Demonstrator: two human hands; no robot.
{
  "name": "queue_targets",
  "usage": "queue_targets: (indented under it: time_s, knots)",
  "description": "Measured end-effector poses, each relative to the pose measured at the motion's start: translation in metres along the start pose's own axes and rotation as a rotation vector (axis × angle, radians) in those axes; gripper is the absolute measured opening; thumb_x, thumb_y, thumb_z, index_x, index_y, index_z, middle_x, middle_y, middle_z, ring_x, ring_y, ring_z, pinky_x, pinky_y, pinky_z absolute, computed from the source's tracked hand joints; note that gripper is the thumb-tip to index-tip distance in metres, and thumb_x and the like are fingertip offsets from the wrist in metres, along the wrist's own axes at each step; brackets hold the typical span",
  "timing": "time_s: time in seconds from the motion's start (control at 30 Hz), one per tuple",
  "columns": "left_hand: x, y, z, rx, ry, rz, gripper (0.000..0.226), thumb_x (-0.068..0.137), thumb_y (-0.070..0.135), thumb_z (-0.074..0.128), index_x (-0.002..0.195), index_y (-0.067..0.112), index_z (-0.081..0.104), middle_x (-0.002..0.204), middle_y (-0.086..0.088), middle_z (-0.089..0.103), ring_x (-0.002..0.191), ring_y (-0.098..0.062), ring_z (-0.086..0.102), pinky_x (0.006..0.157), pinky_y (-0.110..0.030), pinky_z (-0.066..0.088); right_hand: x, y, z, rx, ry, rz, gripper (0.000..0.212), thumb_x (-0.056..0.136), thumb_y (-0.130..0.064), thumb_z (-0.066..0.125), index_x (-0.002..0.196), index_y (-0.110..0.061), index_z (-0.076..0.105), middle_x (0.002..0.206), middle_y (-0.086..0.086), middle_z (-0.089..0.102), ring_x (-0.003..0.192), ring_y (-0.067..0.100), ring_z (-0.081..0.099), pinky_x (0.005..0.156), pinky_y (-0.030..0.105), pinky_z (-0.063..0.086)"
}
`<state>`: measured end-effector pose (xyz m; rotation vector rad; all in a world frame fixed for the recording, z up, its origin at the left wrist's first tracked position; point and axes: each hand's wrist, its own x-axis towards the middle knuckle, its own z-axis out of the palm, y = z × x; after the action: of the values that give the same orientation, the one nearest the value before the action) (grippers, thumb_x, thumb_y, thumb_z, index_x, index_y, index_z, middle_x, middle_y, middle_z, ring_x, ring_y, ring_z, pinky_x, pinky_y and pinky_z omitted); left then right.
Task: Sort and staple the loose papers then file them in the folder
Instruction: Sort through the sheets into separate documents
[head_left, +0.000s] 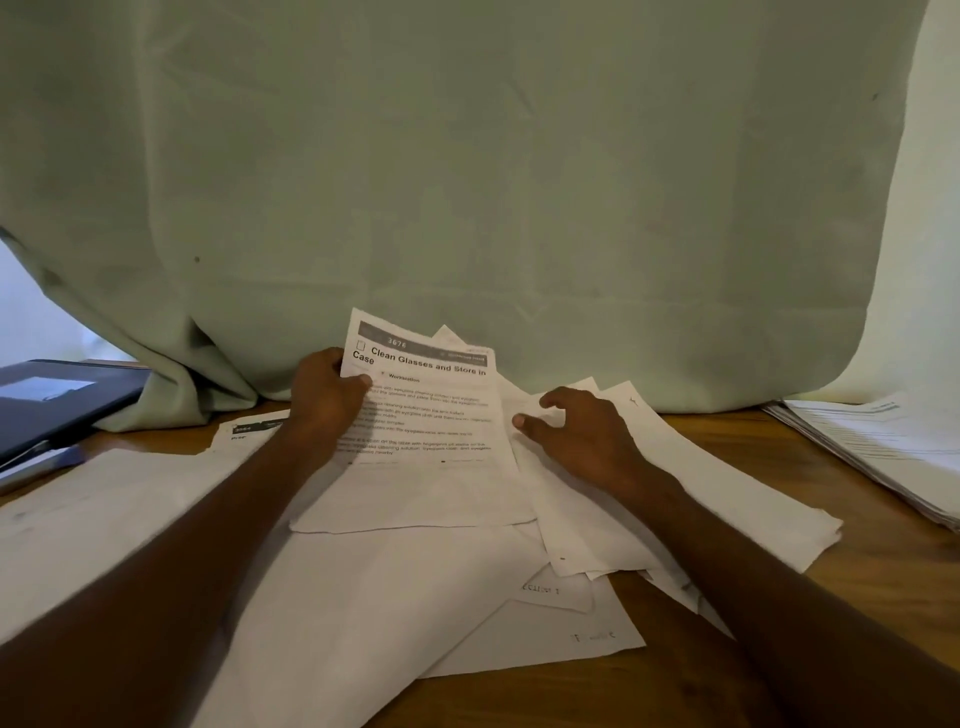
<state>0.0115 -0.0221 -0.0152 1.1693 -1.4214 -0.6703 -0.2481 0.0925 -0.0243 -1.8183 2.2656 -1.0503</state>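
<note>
Cluttering wooden table (857, 561) — loose papers (415, 597), green curtain (467, 182)

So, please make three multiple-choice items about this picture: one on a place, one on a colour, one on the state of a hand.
1. Where does the dark folder lie?
A. at the far left of the table
B. at the right edge of the table
C. under the right hand

2. What colour is the cloth hanging behind the table?
A. red
B. pale green
C. black

3. What is the left hand doing?
A. resting flat on the table
B. pointing at the cloth
C. gripping a printed sheet

Answers:
1 A: the dark folder lies at the far left of the wooden table.
2 B: the cloth is pale green.
3 C: the left hand grips the printed sheet headed "Clean Glasses and Store in Case" by its left edge, while the right hand is over the loose papers.
</note>
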Motion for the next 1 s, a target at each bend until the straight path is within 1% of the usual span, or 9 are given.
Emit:
queue_targets:
  time_s: [0.07,0.2,0.3,0.4,0.47,0.53,0.63,0.77,1.0]
  knots:
    - [0.001,0.003,-0.002,-0.165,-0.017,-0.052,0.028,0.096,0.0,0.065,0.123,0.007,0.069,0.115,-0.009,0.073,0.089,-0.019,0.07,0.078,-0.033,0.056,0.001,-0.006,0.0,0.188,0.025,-0.022,0.061,0.09,-0.061,0.065,0.134,-0.019,0.06,0.135,-0.001,0.064,0.122,0.019,0.06,0.095,0.029,0.042]
    - [0.007,0.006,-0.005,-0.475,-0.096,-0.152,0.033,0.094,-0.002,0.067,0.125,0.009,0.069,0.112,-0.006,0.075,0.1,-0.024,0.072,0.09,-0.042,0.059,-0.002,-0.018,-0.006,0.72,-0.074,0.07,0.065,0.085,-0.048,0.078,0.137,-0.017,0.055,0.124,0.0,0.071,0.108,0.015,0.069,0.092,0.032,0.056]
    - [0.005,0.011,-0.003,-0.657,-0.183,-0.142,0.027,0.095,0.003,0.066,0.122,0.009,0.069,0.108,-0.005,0.077,0.09,-0.017,0.076,0.072,-0.032,0.063,-0.004,-0.022,-0.014,0.939,-0.174,0.085,0.035,0.09,-0.019,0.077,0.123,-0.012,0.068,0.111,0.005,0.077,0.097,0.021,0.075,0.08,0.032,0.062]
    - [0.004,0.017,0.001,-0.726,-0.232,-0.196,0.029,0.101,0.034,0.063,0.116,0.01,0.069,0.102,-0.005,0.078,0.087,-0.019,0.075,0.075,-0.036,0.063,0.004,-0.024,-0.023,1.056,0.032,0.039,0.018,0.093,-0.003,0.069,0.107,-0.011,0.076,0.102,0.007,0.078,0.098,0.028,0.075,0.089,0.039,0.061]
    - [0.008,0.016,0.004,-0.616,-0.21,-0.23,0.039,0.101,0.046,0.058,0.112,0.009,0.066,0.097,-0.008,0.077,0.086,-0.024,0.075,0.075,-0.038,0.062,0.01,-0.018,-0.036,0.749,0.383,-0.081,0.02,0.094,-0.008,0.065,0.107,-0.017,0.078,0.099,0.0,0.079,0.092,0.023,0.075,0.087,0.042,0.061]
    - [0.01,0.007,0.009,-0.24,-0.162,-0.128,0.036,0.1,0.045,0.061,0.109,0.01,0.066,0.097,-0.009,0.077,0.087,-0.025,0.074,0.08,-0.039,0.06,0.007,-0.008,-0.052,0.253,0.715,-0.23,0.027,0.099,-0.017,0.059,0.12,-0.024,0.074,0.102,-0.001,0.078,0.08,0.015,0.069,0.07,0.026,0.053]
    - [0.011,-0.01,0.015,0.32,-0.113,0.085,0.022,0.093,0.039,0.07,0.098,0.019,0.066,0.094,0.002,0.072,0.093,-0.025,0.066,0.089,-0.038,0.053,0.001,0.009,-0.064,-0.099,0.875,-0.486,0.031,0.099,-0.026,0.055,0.126,-0.024,0.071,0.109,-0.001,0.077,0.08,0.015,0.067,0.062,0.019,0.044]
    - [0.006,-0.006,0.016,0.505,-0.125,0.204,0.009,0.094,0.036,0.067,0.097,0.028,0.063,0.086,0.005,0.067,0.085,-0.021,0.063,0.076,-0.032,0.045,0.015,0.033,-0.037,-0.325,0.688,-0.597,0.043,0.09,-0.004,0.059,0.126,-0.023,0.071,0.123,0.004,0.073,0.098,0.033,0.07,0.079,0.043,0.059]
    - [0.006,0.013,0.003,0.463,-0.056,0.177,0.016,0.089,0.013,0.06,0.089,0.025,0.071,0.094,0.002,0.073,0.085,-0.019,0.065,0.076,-0.027,0.046,0.001,0.014,-0.014,-0.306,0.136,-0.557,0.046,0.081,-0.01,0.064,0.123,-0.025,0.073,0.127,-0.001,0.071,0.114,0.03,0.068,0.095,0.046,0.053]
